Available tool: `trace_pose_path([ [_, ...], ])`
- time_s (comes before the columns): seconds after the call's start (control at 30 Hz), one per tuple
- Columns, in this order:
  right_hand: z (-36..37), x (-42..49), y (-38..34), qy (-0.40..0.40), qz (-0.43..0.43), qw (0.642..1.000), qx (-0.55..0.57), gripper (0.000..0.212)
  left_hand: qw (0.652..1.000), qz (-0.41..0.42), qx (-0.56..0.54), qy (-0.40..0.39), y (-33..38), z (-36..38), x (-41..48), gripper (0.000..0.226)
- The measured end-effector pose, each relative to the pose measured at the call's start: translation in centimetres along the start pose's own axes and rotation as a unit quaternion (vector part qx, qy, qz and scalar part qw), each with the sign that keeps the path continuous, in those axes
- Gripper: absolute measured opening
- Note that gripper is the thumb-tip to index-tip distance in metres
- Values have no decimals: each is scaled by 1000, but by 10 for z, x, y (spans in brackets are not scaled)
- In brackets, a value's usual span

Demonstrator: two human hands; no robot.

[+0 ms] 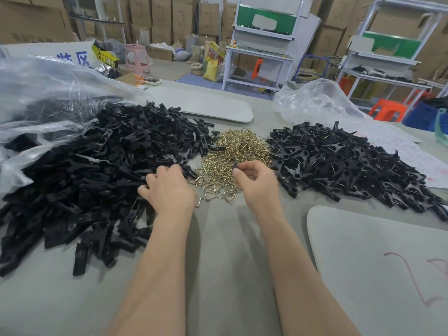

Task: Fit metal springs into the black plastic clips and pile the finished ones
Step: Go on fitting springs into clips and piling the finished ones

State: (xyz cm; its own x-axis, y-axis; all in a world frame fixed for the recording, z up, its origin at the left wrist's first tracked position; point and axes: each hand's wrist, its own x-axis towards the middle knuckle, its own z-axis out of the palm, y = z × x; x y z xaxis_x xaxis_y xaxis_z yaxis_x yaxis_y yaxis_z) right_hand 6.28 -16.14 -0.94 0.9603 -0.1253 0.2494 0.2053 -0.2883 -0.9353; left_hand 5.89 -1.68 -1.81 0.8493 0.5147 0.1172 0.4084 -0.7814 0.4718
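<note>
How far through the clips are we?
Done: a finished pile lies on the right. In hand: the right hand pinches a small dark piece over the springs; the left hand touches the unfitted pile. Left: that larger pile, likely over half.

Fingertips of the left hand (167, 187) are sunk among the loose black clips (84, 178), so whether they grip one cannot be told; that heap runs off the left edge, and the clear plastic bag (43, 93) at far left shows only a dark blur through its film. The right hand (257, 183) pinches a small dark piece (235, 166) over the springs (232, 154), too small and too covered by thumb and finger to identify. Both forearms are cut by the near edge, and the grey board (375, 263) at near right, with its red marks, by the right and near edges.
</note>
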Motion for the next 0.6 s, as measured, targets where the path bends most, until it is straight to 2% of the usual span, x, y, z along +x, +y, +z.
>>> trace_pose_path([
  [0.2, 0, 0, 2, -2, -2, 1000, -1, 8, 994, 27, -76, 78, 3, 3, 0, 35],
  [0.27, 0, 0, 2, -1, 1, 1000, 10, 12, 981, 62, -149, 108, 7, 2, -1, 26],
  [0.33, 0, 1, 2, -6, 13, 999, 49, 15, 943, 95, -304, 95, 14, 0, -3, 19],
  [0.47, 1, 3, -2, -31, 47, 980, 191, 20, 832, 91, -547, -19, 25, 0, -6, 20],
  [0.53, 2, 3, -4, -44, 53, 974, 218, 21, 761, 70, -639, -85, 29, 2, -8, 24],
  [0.57, 2, 3, -5, -52, 61, 970, 231, 20, 740, 63, -662, -102, 31, 4, -8, 24],
  [0.6, 2, 2, -6, -63, 72, 964, 248, 20, 733, 61, -668, -108, 31, 5, -8, 24],
])
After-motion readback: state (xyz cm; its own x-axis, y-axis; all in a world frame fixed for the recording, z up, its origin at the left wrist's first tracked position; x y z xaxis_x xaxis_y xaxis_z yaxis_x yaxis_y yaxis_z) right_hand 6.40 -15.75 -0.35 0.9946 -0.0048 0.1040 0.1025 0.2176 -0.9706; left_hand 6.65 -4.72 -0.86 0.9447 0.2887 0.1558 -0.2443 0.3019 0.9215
